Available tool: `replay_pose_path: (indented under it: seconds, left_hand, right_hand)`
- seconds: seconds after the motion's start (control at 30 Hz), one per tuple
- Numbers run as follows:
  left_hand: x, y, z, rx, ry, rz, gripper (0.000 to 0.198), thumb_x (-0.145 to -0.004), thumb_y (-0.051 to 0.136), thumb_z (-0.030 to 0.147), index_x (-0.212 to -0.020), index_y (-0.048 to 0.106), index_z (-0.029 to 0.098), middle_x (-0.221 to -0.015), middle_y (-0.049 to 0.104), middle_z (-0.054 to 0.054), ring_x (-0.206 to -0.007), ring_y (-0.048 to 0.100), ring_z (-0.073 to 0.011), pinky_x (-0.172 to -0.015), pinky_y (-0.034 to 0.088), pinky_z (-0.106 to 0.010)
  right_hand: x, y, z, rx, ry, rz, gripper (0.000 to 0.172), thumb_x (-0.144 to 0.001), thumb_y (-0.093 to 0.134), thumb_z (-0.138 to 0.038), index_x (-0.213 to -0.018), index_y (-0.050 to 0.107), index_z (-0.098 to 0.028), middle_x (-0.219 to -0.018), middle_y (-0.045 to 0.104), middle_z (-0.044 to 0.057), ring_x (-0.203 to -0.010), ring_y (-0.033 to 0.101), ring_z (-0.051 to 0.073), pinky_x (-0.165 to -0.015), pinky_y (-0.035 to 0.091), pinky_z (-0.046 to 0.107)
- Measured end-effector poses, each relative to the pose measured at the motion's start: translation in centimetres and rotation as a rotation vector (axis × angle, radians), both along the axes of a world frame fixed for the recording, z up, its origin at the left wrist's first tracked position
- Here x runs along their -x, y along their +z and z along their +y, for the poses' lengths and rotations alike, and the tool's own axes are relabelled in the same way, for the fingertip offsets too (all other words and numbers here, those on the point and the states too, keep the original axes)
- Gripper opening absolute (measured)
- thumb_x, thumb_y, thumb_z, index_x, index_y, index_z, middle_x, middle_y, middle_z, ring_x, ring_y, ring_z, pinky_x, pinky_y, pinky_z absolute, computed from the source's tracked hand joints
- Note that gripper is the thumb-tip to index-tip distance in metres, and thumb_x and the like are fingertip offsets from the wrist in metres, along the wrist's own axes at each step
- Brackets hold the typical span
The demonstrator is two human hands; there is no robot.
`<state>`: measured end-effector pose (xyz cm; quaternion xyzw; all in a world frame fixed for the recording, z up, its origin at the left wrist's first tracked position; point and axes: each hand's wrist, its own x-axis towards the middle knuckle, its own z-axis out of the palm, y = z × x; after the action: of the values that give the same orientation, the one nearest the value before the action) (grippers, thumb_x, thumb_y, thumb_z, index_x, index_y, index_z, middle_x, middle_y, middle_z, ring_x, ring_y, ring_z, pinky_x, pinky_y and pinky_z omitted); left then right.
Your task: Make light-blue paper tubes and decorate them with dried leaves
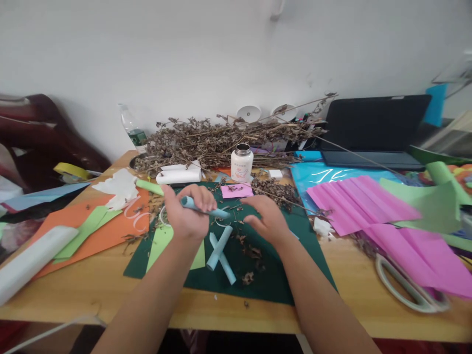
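Note:
My left hand point(186, 216) is curled round a light blue rolled paper tube point(206, 208) that points right, above a dark green cutting mat point(273, 275). My right hand point(267, 216) hovers palm down just right of the tube's tip, fingers loosely bent, holding nothing that I can see. Two more light blue paper tubes point(221, 250) lie crossed on the mat below my hands. A green paper roll point(149, 187) sticks out left of my left hand. Bits of dried plant are scattered over the mat.
A heap of dried branches point(228, 137) lies at the back, with a white bottle point(242, 163) and a white roll point(179, 175) before it. Orange paper point(110, 228) is at left, pink and green sheets point(368, 204) at right, a tape ring point(409, 287), a laptop point(376, 128).

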<state>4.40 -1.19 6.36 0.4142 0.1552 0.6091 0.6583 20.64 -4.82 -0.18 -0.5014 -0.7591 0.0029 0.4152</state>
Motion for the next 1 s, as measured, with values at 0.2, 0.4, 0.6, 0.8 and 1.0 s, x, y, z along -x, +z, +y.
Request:
replay_pose_path:
  seconds: [0.2, 0.4, 0.6, 0.8, 1.0]
  left_hand:
    - [1.6, -1.9, 1.9, 0.212, -0.008, -0.12, 0.063, -0.075, 0.008, 0.058, -0.032, 0.028, 0.016, -0.029, 0.019, 0.003, -0.026, 0.026, -0.0083, -0.031, 0.021, -0.021]
    - [2.4, -2.4, 1.4, -0.083, -0.052, 0.065, 0.059, -0.075, 0.019, 0.056, -0.033, 0.029, 0.016, -0.03, 0.02, 0.003, -0.029, 0.023, -0.0077, -0.033, 0.02, -0.021]
    - [3.0, -4.0, 1.0, -0.858, 0.059, 0.607, 0.054, -0.069, 0.029, 0.063, -0.046, 0.043, 0.016, -0.046, 0.038, -0.002, -0.047, 0.035, -0.0116, -0.047, 0.026, -0.027]
    - [1.1, -4.2, 0.1, -0.352, -0.088, 0.283, 0.023, -0.065, 0.059, 0.028, -0.058, 0.04, 0.017, -0.059, 0.04, 0.002, -0.057, 0.041, -0.0098, -0.055, 0.033, -0.024]
    - [1.8, -4.2, 1.8, 0.344, -0.331, -0.319, 0.01, -0.071, 0.041, 0.021, -0.062, 0.04, 0.016, -0.064, 0.041, 0.002, -0.062, 0.048, -0.0105, -0.062, 0.041, -0.027]
  right_hand:
    - [-6.0, 0.4, 1.4, 0.069, -0.644, 0.189, 0.038, -0.082, 0.025, -0.038, -0.089, 0.054, -0.015, -0.087, 0.059, 0.009, -0.084, 0.052, 0.019, -0.072, 0.04, 0.033]
    - [-7.7, -1.6, 3.5, 0.339, -0.668, -0.066, 0.03, -0.067, 0.048, -0.043, -0.084, 0.061, -0.022, -0.097, 0.057, 0.009, -0.088, 0.048, 0.029, -0.073, 0.033, 0.049]
    - [-6.4, -2.3, 3.0, 0.302, -0.715, -0.132, 0.023, -0.071, 0.044, -0.036, -0.079, 0.061, -0.022, -0.099, 0.055, 0.007, -0.092, 0.044, 0.029, -0.074, 0.027, 0.053]
    - [-5.9, -0.2, 2.8, 0.021, -0.644, 0.023, 0.028, -0.071, 0.045, -0.037, -0.082, 0.062, -0.017, -0.079, 0.057, 0.008, -0.08, 0.048, 0.021, -0.071, 0.037, 0.037]
    - [-2.9, 0.3, 2.5, 0.011, -0.515, 0.365, 0.028, -0.073, 0.043, -0.036, -0.083, 0.059, -0.015, -0.083, 0.061, 0.006, -0.079, 0.053, 0.018, -0.071, 0.041, 0.032]
